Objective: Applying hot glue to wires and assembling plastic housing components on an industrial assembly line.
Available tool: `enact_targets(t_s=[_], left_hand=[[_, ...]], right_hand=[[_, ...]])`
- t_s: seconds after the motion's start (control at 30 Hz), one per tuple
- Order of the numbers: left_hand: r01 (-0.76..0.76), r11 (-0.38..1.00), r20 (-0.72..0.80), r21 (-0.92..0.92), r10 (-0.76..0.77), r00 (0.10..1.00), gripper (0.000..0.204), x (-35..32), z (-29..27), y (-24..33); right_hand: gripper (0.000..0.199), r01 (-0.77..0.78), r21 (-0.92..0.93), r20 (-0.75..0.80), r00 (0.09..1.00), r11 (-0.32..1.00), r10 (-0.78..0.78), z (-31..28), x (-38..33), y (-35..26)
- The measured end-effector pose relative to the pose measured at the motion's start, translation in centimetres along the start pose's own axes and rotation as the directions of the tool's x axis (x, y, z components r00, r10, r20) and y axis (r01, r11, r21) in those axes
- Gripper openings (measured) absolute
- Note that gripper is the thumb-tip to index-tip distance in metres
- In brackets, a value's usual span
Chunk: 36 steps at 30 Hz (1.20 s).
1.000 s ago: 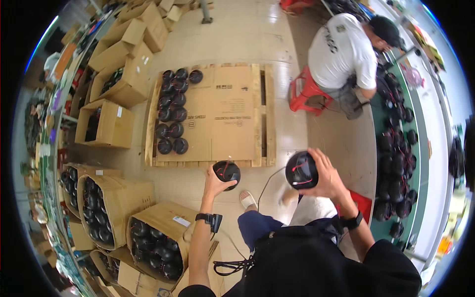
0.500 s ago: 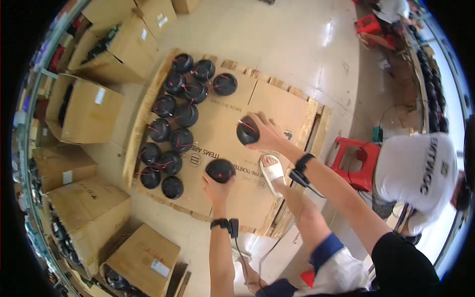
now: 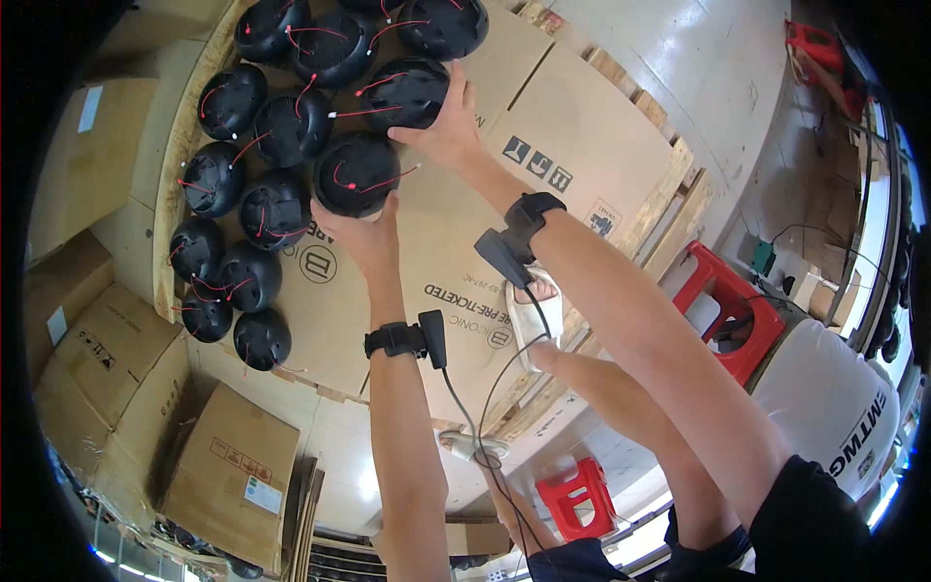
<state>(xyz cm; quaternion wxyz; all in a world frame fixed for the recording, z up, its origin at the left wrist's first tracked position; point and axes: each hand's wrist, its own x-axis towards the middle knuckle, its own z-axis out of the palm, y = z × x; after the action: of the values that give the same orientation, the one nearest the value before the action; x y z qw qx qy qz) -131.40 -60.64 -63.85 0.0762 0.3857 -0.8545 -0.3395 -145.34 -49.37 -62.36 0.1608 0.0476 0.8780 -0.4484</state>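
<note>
With left hand (image 3: 365, 238), holding a round black ball (image 3: 339, 161); with right hand (image 3: 454, 131), touching another black ball (image 3: 415, 89), just beyond and a bit to the right. Shut in on the left by more black balls (image 3: 231, 102) with red wires, packed close, with little gap. Past those, ending at the left edge of a wooden pallet (image 3: 186, 109), then at big brown boxes (image 3: 92, 170). Wide open on the right, over bare cardboard (image 3: 427, 233), out to the right wooden edge (image 3: 669, 179) and pale floor (image 3: 698, 53). Stepped on, near that right edge, by a foot in a white sandal (image 3: 541, 315). In left hand, spread round the ball's near side, with thumb left and fingers right. In right hand, also spread, with thumb at the near side and fingers along the right side. Cannot tell if resting on the cardboard or held just above.
</note>
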Motion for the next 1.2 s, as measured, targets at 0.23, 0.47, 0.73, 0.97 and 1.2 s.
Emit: enact_targets(t_s=[0.23, 0.47, 0.73, 0.97, 1.2], left_hand=[[-0.079, 0.994, 0.581, 0.081, 0.017, 0.814, 0.082, -11.7, -10.0, -8.5], [-0.036, 0.995, 0.985, 0.090, -0.083, 0.152, 0.049, -29.1, -36.2, -6.5], [-0.538, 0.798, 0.955, -0.270, 0.152, -0.253, 0.033, -32.7, -42.7, -7.1], [-0.890, 0.454, 0.850, -0.050, -0.449, -0.277, 0.034, -46.1, -43.8, -2.2], [-0.710, -0.118, 0.692, -0.694, -0.383, -0.612, 0.026, -76.2, -41.2, -0.5]], right_hand=[[0.081, -0.283, 0.018, 0.496, 0.835, 0.959, 0.238, -7.2, -7.5, 3.0], [0.020, -0.334, 0.355, 0.285, 0.928, 0.873, 0.239, -16.1, -27.4, -5.4], [0.043, 0.143, 0.382, -0.249, 0.967, 0.913, -0.048, -29.2, -65.2, -14.5], [0.031, 0.125, 0.516, -0.837, 0.285, 0.848, 0.467, -29.5, -115.4, -11.5], [0.025, -0.119, 0.901, -0.386, -0.658, 0.418, 0.646, -10.3, -153.0, -0.9]])
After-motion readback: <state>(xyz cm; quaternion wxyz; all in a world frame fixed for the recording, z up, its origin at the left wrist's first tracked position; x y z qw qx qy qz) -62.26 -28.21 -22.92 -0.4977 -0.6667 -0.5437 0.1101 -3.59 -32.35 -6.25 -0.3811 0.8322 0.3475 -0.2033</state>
